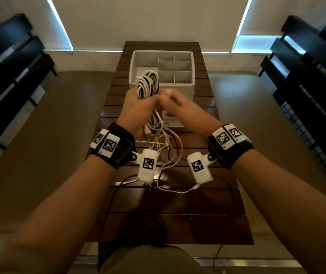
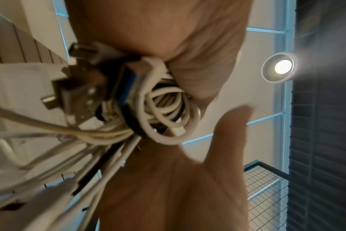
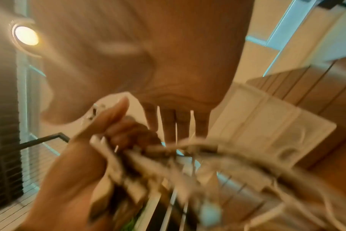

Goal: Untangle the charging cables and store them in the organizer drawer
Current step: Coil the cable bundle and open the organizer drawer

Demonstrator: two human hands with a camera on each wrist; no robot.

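Observation:
My left hand is raised over the dark slatted table and grips a coiled bundle of white and black charging cables. In the left wrist view its fingers curl round the coil, with plugs sticking out beside it. Loose cable ends hang from the bundle and trail on the table. My right hand is right beside the left one, with its fingers straight; I see nothing held in it. The white organizer with several open compartments stands just behind the hands.
A white drawer-like part shows below the hands, at the organizer's front. A thin black cord runs across the near table. Beige cushions flank the table, and black shelving stands at both sides.

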